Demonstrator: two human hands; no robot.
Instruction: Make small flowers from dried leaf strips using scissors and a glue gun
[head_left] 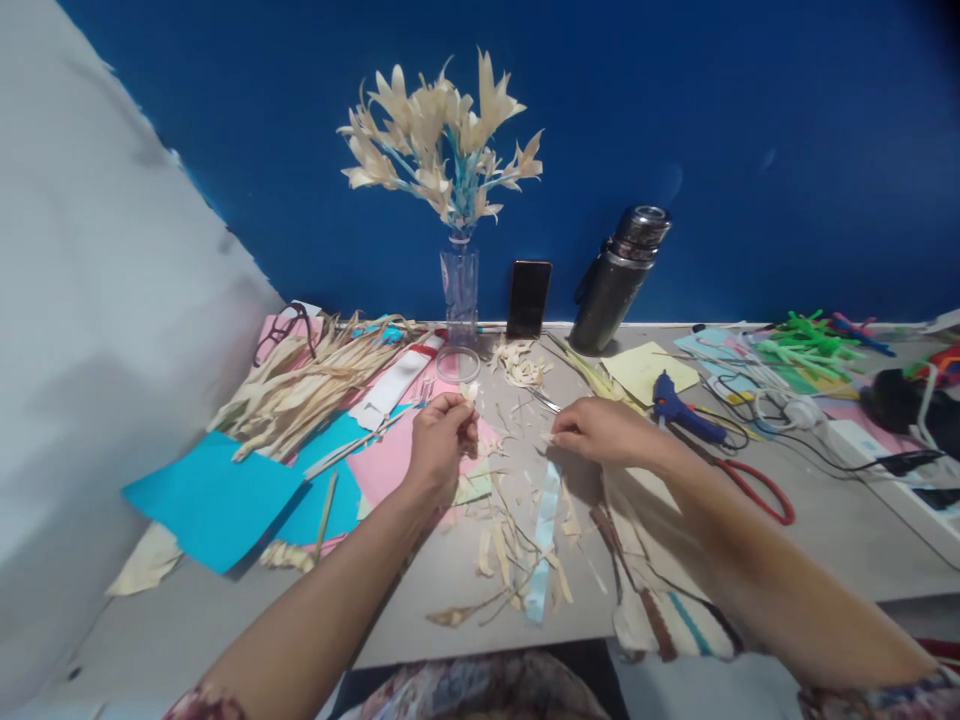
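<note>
Head view: the left hand (pixel 444 435) pinches a small pale piece (pixel 472 391) above the table (pixel 420 625); whether the right hand (pixel 600 432), fingers bunched, grips anything cannot be told. A light, low pinch probably best avoids creasing.

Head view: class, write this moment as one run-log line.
left hand: pinching small pale piece | right hand: curled, grip unclear | light-blue strip: on table | pale flowers: in clear bottle

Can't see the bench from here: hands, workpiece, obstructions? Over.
Left hand pinching cream piece. Right hand near pale blue strip, grip unclear. Possibly obstructing: red-handled scissors, partly hidden by right arm.
</note>
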